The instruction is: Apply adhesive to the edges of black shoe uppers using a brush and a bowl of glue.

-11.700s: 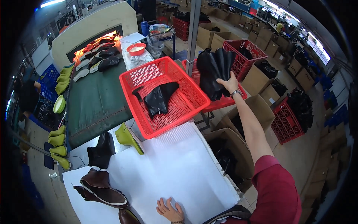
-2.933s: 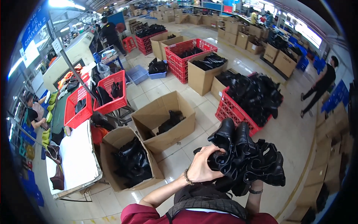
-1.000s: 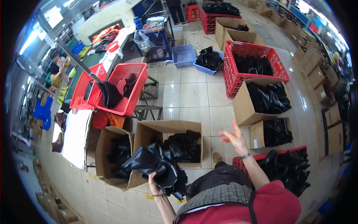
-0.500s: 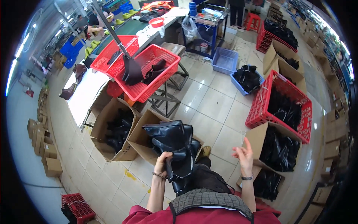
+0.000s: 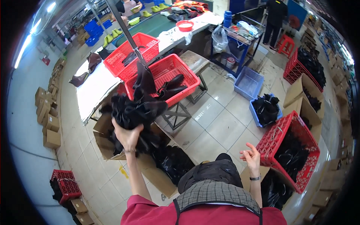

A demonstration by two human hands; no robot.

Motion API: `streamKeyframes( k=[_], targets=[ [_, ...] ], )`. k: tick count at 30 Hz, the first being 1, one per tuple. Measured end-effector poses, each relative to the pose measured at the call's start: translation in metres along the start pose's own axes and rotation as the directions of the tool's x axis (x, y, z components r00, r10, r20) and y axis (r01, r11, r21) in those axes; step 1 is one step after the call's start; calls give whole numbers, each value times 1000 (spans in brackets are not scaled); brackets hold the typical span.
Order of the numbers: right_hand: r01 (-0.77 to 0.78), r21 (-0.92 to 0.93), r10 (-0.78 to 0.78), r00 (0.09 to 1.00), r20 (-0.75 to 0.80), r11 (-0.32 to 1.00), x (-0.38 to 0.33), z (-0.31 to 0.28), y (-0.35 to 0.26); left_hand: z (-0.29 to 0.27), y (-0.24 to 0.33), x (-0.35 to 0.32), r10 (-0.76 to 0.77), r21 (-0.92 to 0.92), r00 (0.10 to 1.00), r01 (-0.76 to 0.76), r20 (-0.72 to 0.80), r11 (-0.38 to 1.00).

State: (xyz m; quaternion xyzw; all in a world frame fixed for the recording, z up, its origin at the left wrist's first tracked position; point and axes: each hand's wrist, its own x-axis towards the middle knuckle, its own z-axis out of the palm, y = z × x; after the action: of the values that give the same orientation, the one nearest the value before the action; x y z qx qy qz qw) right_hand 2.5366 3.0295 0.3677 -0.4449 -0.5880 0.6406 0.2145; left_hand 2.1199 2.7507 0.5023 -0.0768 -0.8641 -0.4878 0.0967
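My left hand (image 5: 127, 137) grips a bundle of black leather boot uppers (image 5: 135, 108), blurred by motion. It is raised over the open cardboard boxes at my left, just short of the front red basket (image 5: 183, 92). Below it, one cardboard box (image 5: 163, 180) holds more black pieces (image 5: 174, 163). Another cardboard box (image 5: 99, 131) stands beyond, partly hidden by the bundle. Holding nothing, my right hand (image 5: 252, 156) has its fingers apart, near a large red crate (image 5: 273, 137) at my right. Dark boot pieces (image 5: 174, 84) lie inside the front red basket.
A second red basket (image 5: 131, 50) and a slanted pole (image 5: 125, 28) stand behind. Blue tubs (image 5: 249, 82), cardboard boxes and red crates line the right side. Beyond the worktable (image 5: 167, 43) another person (image 5: 131, 7) is partly visible; someone in dark clothes (image 5: 275, 20) stands at the back right.
My left hand has swung forward and left with the boot uppers, lifting them from in front of my body to beside the front red basket. My right hand stays raised with its fingers apart.
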Motion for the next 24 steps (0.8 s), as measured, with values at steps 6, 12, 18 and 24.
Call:
streamKeyframes(
  k=[6,12,18,24],
  targets=[
    [-121,-107,141,968,210,987,125,1,-15,122,-6,159,601,498,799,-517,-10,696],
    [-113,-135,158,902,401,984,281,40,-39,281,-137,205,-211,670,893,-125,397,732],
    [231,-199,-61,784,618,953,431,159,-98,224,-121,217,-167,599,901,-120,401,792],
    [317,-213,-48,649,759,924,509,315,-112,128,-201,123,-203,395,907,350,-368,849]
  ],
)
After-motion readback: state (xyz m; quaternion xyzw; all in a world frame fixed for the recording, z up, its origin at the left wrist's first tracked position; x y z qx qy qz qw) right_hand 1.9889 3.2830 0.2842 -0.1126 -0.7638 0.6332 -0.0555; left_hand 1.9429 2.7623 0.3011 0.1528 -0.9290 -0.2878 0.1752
